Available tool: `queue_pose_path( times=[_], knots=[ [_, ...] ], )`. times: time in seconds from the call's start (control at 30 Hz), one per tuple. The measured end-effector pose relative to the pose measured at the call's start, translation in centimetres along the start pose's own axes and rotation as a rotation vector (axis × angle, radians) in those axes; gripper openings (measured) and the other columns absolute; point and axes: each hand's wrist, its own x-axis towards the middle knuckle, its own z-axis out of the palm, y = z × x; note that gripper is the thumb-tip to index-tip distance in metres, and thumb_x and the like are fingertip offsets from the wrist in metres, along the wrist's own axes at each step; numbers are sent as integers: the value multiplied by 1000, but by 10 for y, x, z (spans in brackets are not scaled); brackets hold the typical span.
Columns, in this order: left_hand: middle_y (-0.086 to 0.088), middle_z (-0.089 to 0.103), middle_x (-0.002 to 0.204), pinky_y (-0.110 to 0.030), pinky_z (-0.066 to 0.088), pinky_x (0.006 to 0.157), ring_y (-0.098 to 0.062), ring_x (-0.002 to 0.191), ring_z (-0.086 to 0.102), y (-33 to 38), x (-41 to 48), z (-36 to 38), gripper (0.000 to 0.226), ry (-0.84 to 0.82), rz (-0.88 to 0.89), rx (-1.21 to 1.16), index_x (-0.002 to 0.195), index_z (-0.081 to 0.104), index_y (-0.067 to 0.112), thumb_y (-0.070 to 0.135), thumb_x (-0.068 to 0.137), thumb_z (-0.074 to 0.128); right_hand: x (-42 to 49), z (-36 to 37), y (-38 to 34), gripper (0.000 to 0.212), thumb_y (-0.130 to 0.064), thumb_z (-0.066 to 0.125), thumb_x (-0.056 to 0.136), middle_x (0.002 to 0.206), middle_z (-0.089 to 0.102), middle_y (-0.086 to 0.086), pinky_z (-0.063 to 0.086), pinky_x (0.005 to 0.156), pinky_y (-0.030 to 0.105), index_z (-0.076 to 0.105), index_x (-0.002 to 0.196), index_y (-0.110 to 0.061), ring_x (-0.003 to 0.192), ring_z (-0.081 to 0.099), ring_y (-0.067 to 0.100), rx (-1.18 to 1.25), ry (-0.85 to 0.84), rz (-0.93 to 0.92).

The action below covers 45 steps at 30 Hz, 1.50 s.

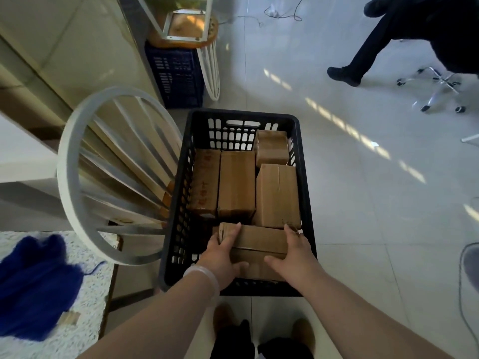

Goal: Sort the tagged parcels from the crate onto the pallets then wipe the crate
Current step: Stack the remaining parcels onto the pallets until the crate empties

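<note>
A black plastic crate (304,161) stands on the floor in front of me with several brown cardboard parcels inside. The nearest parcel (261,242) lies crosswise at the crate's near end. My left hand (223,255) grips its left end, fingers over the top and thumb on the near side. My right hand (293,252) grips its right end the same way. Farther in lie two long parcels (237,182) side by side, a larger box (277,195) on the right and a small box (272,147) at the far right corner.
A white round metal frame (75,161) leans just left of the crate. A blue cloth (33,283) lies on a speckled surface at the lower left. A blue crate (176,76) stands farther back. A person in dark clothes (375,42) and a chair base (438,84) are at upper right.
</note>
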Motion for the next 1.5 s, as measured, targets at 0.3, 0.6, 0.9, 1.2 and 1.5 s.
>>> queue_pose_path(
  times=[0.3,0.6,0.9,1.2,1.5],
  knots=[
    [2,15,159,-41,43,107,-24,138,34,12,-26,-30,106,192,-21,-149,150,-13,50,45,86,70,-15,-28,-20,85,-50,65,88,149,41,7,43,107,40,24,154,-17,133,44,28,247,84,66],
    [-1,25,153,-50,40,110,-27,137,36,46,-76,-77,91,509,-58,-496,150,21,33,49,79,76,-37,-69,-59,66,-51,68,84,119,62,10,48,100,50,55,132,-9,110,58,32,673,8,93],
    [-2,25,146,-38,41,105,-22,126,41,92,-115,-100,62,768,7,-595,139,36,24,47,89,66,-76,-100,-90,46,-37,59,95,107,55,-3,49,96,54,41,136,-27,109,56,27,777,93,-145],
    [0,16,149,-38,41,107,-24,135,36,114,-141,-105,96,664,53,-612,156,11,34,25,85,74,-96,-133,-77,86,-9,68,86,139,51,3,45,103,50,21,155,-32,125,50,26,581,38,-304],
    [-2,44,141,-44,48,103,-24,129,48,132,-152,-95,88,707,60,-697,146,26,23,23,78,82,-102,-154,-66,75,-11,74,83,111,51,-6,52,87,36,30,143,-24,108,53,19,491,60,-388]
  ],
)
